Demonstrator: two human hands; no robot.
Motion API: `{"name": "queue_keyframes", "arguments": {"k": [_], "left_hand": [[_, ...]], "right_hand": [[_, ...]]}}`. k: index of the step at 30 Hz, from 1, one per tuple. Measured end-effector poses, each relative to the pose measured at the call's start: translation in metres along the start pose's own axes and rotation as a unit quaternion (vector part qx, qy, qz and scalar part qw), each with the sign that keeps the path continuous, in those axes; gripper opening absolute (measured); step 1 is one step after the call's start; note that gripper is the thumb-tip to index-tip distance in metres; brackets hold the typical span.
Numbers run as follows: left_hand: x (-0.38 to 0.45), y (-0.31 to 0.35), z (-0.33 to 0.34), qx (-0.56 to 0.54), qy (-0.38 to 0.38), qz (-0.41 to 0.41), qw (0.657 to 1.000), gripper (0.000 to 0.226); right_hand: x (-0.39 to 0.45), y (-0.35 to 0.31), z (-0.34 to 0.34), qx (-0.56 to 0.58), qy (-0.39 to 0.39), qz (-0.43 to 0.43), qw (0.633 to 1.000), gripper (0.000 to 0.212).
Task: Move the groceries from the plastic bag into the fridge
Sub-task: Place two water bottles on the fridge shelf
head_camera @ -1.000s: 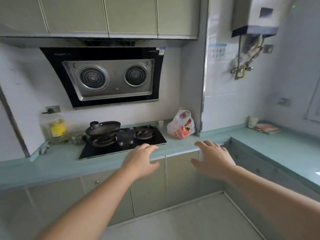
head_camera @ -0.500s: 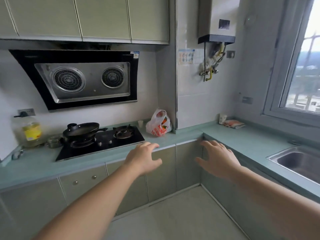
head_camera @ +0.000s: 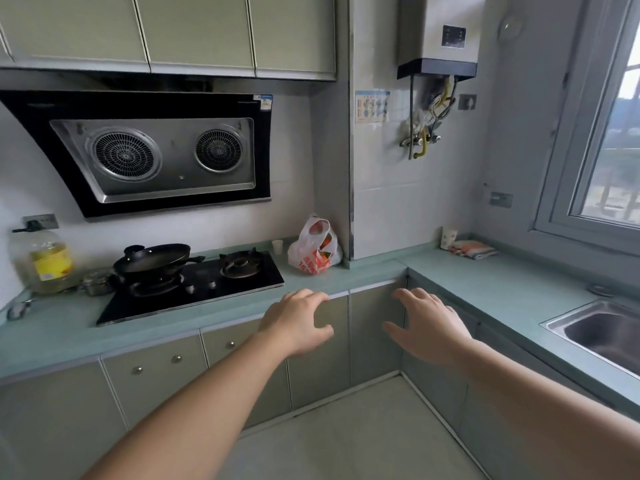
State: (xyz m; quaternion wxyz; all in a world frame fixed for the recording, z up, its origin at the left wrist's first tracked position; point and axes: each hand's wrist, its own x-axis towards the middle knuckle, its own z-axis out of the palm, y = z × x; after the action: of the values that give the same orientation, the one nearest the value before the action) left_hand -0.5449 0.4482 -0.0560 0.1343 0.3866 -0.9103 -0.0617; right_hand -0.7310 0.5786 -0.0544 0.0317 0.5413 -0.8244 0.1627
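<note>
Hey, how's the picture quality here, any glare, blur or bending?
Head view: wide-angle bending curves the cupboards and window; daylight overexposes the window; soft blur on the bag and oil bottle; both hands fairly sharp.

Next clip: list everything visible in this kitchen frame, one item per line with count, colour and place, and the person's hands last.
plastic bag: 1, white with orange print, on the counter against the pillar, right of the hob
hob: 1, black, set in the counter
frying pan: 1, black, on the hob's left burner
oil bottle: 1, clear with yellow label, far left of the counter
metal tin: 1, silver, between bottle and hob
small cup: 1, white, behind the hob, left of the bag
extractor hood: 1, black and steel, on the wall
water heater: 1, white, upper right wall
folded cloth: 1, striped, right counter
sink: 1, steel, far right
left hand: open, empty, short of the counter
right hand: open, empty
</note>
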Motion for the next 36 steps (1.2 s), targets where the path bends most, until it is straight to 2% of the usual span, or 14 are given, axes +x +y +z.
{"name": "queue_keyframes", "arguments": {"k": [7, 15, 21, 28, 36], "left_hand": [[0.089, -0.057, 0.021, -0.032, 0.006, -0.015, 0.999, 0.057], [0.191, -0.117, 0.053, -0.046, -0.028, -0.037, 0.998, 0.056], [0.277, -0.130, 0.078, -0.054, -0.034, -0.046, 0.997, 0.059], [0.389, -0.120, 0.095, 0.009, -0.061, -0.043, 0.997, 0.058], [0.486, -0.130, 0.124, 0.008, -0.059, -0.059, 0.996, 0.054]], "right_hand": [[0.104, -0.009, 0.028, -0.019, -0.006, -0.005, 1.000, 0.061], [0.212, -0.009, 0.071, -0.018, -0.028, 0.005, 0.999, 0.059], [0.296, 0.020, 0.103, 0.006, -0.035, 0.005, 0.999, 0.059], [0.407, 0.069, 0.133, 0.060, -0.044, -0.014, 0.997, 0.059], [0.520, 0.090, 0.158, 0.061, -0.068, -0.050, 0.995, 0.053]]}}
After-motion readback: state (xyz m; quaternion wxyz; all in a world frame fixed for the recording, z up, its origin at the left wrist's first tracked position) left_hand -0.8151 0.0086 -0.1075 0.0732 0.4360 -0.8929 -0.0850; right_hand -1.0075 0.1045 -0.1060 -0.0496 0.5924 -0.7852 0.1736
